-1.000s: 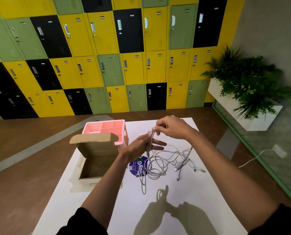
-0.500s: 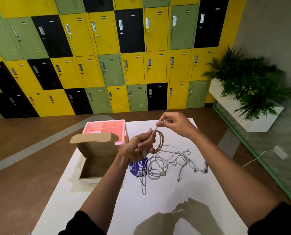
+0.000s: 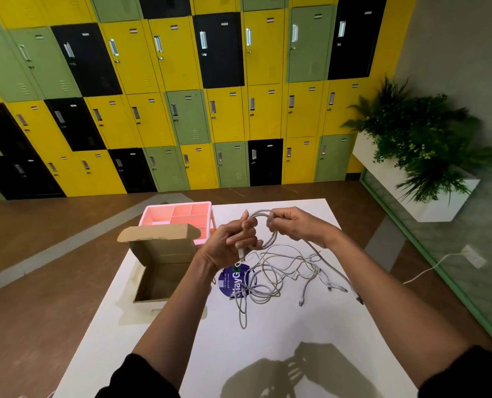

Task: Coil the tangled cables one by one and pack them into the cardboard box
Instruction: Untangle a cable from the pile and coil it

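A tangle of grey-white cables (image 3: 279, 271) lies on the white table (image 3: 267, 334), right of centre. Above it I hold one grey cable wound into a small loop (image 3: 270, 239). My left hand (image 3: 230, 245) grips the left side of the loop, with the cable's plug hanging below the fingers. My right hand (image 3: 293, 225) pinches the loop's top right, and the cable's free length trails from it down to the table. The open cardboard box (image 3: 160, 280) stands to the left with its lid up; the inside that shows holds nothing.
A pink compartment tray (image 3: 178, 216) sits behind the box. A round purple sticker (image 3: 234, 281) lies under the tangle. Lockers fill the far wall. A white planter (image 3: 417, 179) with green plants stands at the right, beside a green-framed glass wall.
The loop between my hands has grown by another turn. My right hand came back down to the loop and more cable has been drawn up from the tangle.
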`<control>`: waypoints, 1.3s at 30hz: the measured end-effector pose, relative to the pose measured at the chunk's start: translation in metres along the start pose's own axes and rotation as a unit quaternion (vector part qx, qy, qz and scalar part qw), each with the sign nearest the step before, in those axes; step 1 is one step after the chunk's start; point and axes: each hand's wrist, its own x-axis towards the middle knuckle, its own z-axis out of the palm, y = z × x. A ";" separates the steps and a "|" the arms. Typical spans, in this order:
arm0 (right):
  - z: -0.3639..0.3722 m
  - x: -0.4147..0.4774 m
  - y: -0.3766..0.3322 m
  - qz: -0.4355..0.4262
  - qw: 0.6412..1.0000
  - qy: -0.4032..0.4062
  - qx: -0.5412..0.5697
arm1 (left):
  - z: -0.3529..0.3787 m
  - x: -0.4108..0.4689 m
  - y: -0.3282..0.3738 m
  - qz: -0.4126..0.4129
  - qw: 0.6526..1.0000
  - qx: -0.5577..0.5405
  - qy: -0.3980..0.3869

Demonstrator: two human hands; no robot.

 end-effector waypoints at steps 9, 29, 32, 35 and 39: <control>-0.004 0.009 0.019 0.022 0.995 0.021 0.096 | 0.004 0.009 0.002 0.003 0.984 0.093 0.152; 0.000 0.001 0.046 0.038 0.997 0.017 0.070 | -0.004 0.014 -0.003 0.154 0.850 0.349 0.364; 0.001 -0.003 0.065 0.049 0.995 -0.008 0.089 | -0.014 0.012 0.005 0.172 0.865 0.301 0.364; 0.002 -0.009 0.083 0.076 0.994 -0.008 0.079 | -0.022 0.010 0.012 0.178 0.870 0.279 0.366; 0.005 -0.007 0.098 0.102 0.991 0.012 -0.089 | -0.020 0.012 0.010 0.162 0.873 0.297 0.350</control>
